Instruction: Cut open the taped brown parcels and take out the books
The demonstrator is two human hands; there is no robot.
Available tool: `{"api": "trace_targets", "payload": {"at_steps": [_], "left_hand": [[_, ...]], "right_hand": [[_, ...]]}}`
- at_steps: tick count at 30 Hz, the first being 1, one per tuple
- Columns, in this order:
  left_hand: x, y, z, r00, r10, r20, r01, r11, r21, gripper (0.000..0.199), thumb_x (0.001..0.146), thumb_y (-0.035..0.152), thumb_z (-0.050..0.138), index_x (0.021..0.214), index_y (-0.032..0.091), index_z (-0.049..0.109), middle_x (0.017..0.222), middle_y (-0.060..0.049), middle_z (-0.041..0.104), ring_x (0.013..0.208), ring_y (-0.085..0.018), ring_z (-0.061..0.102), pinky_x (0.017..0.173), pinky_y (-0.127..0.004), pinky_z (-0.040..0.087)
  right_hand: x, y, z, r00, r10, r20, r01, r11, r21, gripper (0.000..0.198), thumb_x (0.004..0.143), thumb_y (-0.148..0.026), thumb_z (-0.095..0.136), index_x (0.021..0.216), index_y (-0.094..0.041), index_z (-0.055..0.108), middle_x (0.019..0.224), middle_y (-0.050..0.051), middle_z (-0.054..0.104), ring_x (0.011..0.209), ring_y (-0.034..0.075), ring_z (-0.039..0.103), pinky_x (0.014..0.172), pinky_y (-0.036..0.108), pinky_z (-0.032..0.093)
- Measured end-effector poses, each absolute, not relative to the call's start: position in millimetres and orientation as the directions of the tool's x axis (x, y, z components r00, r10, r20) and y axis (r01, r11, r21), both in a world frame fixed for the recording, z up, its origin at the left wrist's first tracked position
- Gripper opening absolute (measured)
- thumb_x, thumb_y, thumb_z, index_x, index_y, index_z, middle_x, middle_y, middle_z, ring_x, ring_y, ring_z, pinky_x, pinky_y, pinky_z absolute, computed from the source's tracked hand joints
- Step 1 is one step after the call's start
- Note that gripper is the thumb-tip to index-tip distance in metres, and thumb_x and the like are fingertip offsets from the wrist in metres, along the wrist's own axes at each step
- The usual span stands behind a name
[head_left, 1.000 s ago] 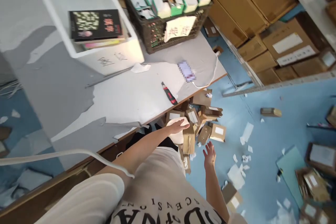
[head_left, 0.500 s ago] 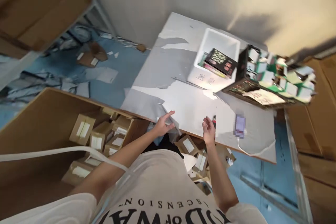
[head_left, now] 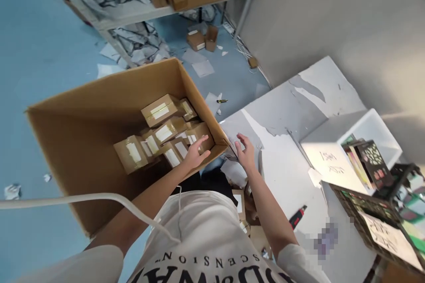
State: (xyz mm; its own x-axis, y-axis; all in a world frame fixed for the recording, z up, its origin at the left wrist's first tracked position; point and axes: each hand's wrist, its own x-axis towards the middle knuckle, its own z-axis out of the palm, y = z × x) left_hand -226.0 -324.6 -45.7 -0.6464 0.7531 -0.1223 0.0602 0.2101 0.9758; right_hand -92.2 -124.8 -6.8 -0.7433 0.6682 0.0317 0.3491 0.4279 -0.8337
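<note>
My left hand [head_left: 196,154] is held over the near right corner of a large open cardboard box [head_left: 102,90], thumb and fingers apart, with nothing in it. Inside that box lie several small taped cartons [head_left: 161,109] with white labels. Just outside the box corner, my right hand [head_left: 245,152] hovers by the edge of the white table [head_left: 282,190], its fingers spread and holding nothing. A red and black utility knife [head_left: 298,217] rests on the table beside my right forearm.
A white bin [head_left: 332,163] holding dark flat boxes stands on the table, next to a black crate [head_left: 352,208] of green and white packs. More small cartons [head_left: 239,201] sit below the table edge. Shelving [head_left: 133,17] stands beyond; paper scraps [head_left: 203,69] litter the blue floor.
The view has swung left, bringing the large box to the centre and the table to the right. My hands have come closer together, beside the box corner; both remain without anything in them.
</note>
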Motion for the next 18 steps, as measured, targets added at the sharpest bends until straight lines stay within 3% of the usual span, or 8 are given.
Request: {"api": "trace_targets", "payload": {"at_steps": [4, 9, 13, 18], "left_hand": [[-250, -377, -74, -0.759, 0.623, -0.19, -0.009, 0.283, 0.959, 0.067, 0.079, 0.06, 0.054, 0.132, 0.018, 0.05, 0.14, -0.013, 0.05, 0.133, -0.028, 0.041, 0.112, -0.043, 0.031], [-266, -425, -117, -0.842, 0.404, -0.358, -0.187, 0.404, 0.896, 0.065, 0.076, 0.061, 0.056, 0.127, 0.02, 0.055, 0.134, -0.011, 0.055, 0.128, -0.03, 0.047, 0.11, -0.045, 0.033], [-279, -450, -152, -0.852, 0.162, -0.497, -0.399, 0.413, 0.819, 0.065, 0.07, 0.062, 0.062, 0.119, 0.018, 0.06, 0.123, -0.012, 0.062, 0.119, -0.031, 0.054, 0.105, -0.047, 0.037], [-303, -476, -204, -0.815, -0.063, -0.576, -0.558, 0.353, 0.751, 0.059, 0.074, 0.06, 0.062, 0.115, 0.017, 0.061, 0.118, -0.013, 0.065, 0.12, -0.03, 0.053, 0.105, -0.045, 0.036]], "right_hand": [[-155, -153, -27, -0.898, 0.438, -0.033, 0.29, 0.535, -0.793, 0.042, 0.089, -0.043, 0.049, 0.122, -0.02, 0.059, 0.119, 0.011, 0.063, 0.112, 0.024, 0.057, 0.099, 0.044, 0.044], [-212, -172, -64, -0.96, 0.22, -0.172, 0.272, 0.593, -0.758, 0.042, 0.09, -0.038, 0.046, 0.125, -0.018, 0.057, 0.12, 0.012, 0.061, 0.113, 0.024, 0.057, 0.1, 0.043, 0.044], [-251, -180, -108, -0.96, 0.143, -0.241, 0.277, 0.614, -0.739, 0.041, 0.088, -0.038, 0.048, 0.121, -0.016, 0.06, 0.115, 0.014, 0.063, 0.11, 0.025, 0.058, 0.099, 0.042, 0.045], [-294, -193, -177, -0.934, 0.115, -0.338, 0.337, 0.596, -0.729, 0.042, 0.084, -0.04, 0.054, 0.117, -0.016, 0.061, 0.114, 0.014, 0.064, 0.11, 0.027, 0.059, 0.1, 0.047, 0.043]]}}
